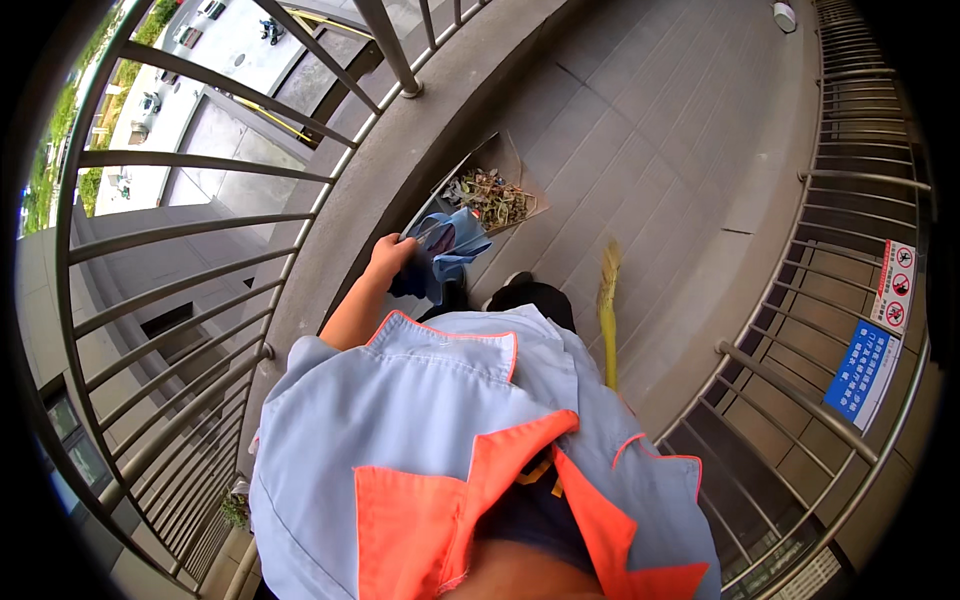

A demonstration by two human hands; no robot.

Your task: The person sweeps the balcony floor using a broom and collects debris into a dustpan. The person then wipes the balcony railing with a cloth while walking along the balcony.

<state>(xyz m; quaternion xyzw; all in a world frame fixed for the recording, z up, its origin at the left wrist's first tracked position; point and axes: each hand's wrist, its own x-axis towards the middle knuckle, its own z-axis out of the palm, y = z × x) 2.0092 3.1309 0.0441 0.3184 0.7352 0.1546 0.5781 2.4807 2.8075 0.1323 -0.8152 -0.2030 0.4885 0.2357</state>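
My left hand is closed around the thin handle of a dustpan, beside the railing on the left. A blue bag hangs just by that hand, partly covering the handle. The dustpan rests low near the floor, and a heap of dry leaves with bits of litter lies in it. To the right of my legs stands a broom with yellowish bristles; its lower part disappears behind my light blue jacket. My right hand is out of sight.
A metal railing on a concrete curb curves along the left, above a drop. Another railing bounds the right, bearing signs. Grey tiled floor stretches ahead; a small whitish object lies far off.
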